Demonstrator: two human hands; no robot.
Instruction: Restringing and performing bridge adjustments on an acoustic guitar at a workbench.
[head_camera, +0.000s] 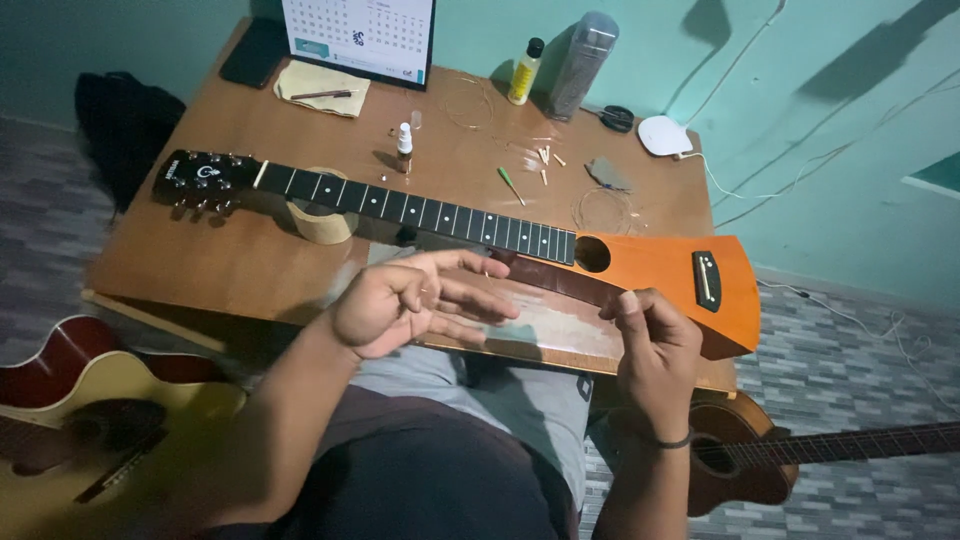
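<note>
1. Hovering open over the table (200, 270) edge, the left hand (400, 300) held nothing; the right hand (655, 345) pinched something too thin to identify.
2. Just beyond lay the stringless orange travel guitar (650, 270), apparently mid-restringing; threading needs steady fingers.
3. Farther back stood a yellow bottle (523, 72), contents unclear.

Orange travel guitar (660, 270) — stringless, flat across table

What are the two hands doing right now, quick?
Left hand: open, fingers spread, holding nothing, above the table edge.
Right hand: fingers curled at the lower edge of the orange travel guitar; whether it grips it cannot be told.
</note>
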